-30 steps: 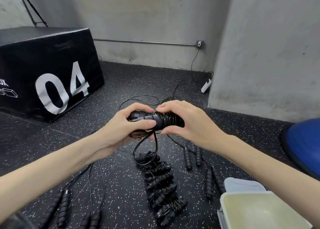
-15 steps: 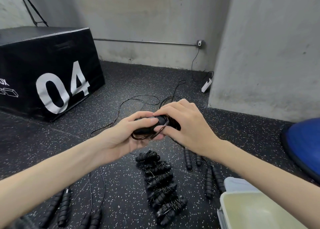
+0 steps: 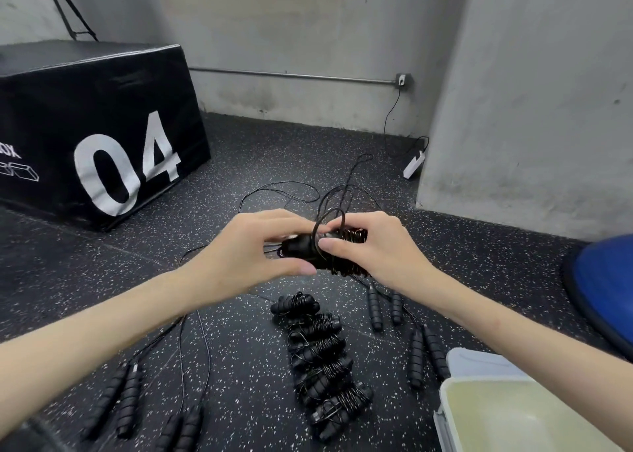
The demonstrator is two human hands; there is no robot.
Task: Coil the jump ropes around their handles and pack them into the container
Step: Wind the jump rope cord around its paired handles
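Both hands hold one black jump rope bundle [image 3: 337,254] above the floor. My left hand [image 3: 246,249] grips the bare left end of its paired handles. My right hand [image 3: 373,246] grips the right end, where thin black cord is wound in coils, and a loop of cord arches up over the handles between the hands. Several wrapped bundles [image 3: 320,359] lie in a row on the floor below. Uncoiled ropes with black handles lie at the lower left [image 3: 126,397] and to the right [image 3: 383,308]. The pale open container [image 3: 445,388] sits at the bottom right.
A black box marked 04 [image 3: 102,133] stands at the left. Loose cord [image 3: 287,191] trails across the speckled floor toward a grey concrete pillar [image 3: 524,109]. A blue dome trainer [image 3: 606,280] sits at the right edge. The container's lid [image 3: 476,362] lies behind it.
The hanging loop of cord has been drawn up and round the handles and now arches above them. Both hands turned with the bundle and stayed in about the same spot.
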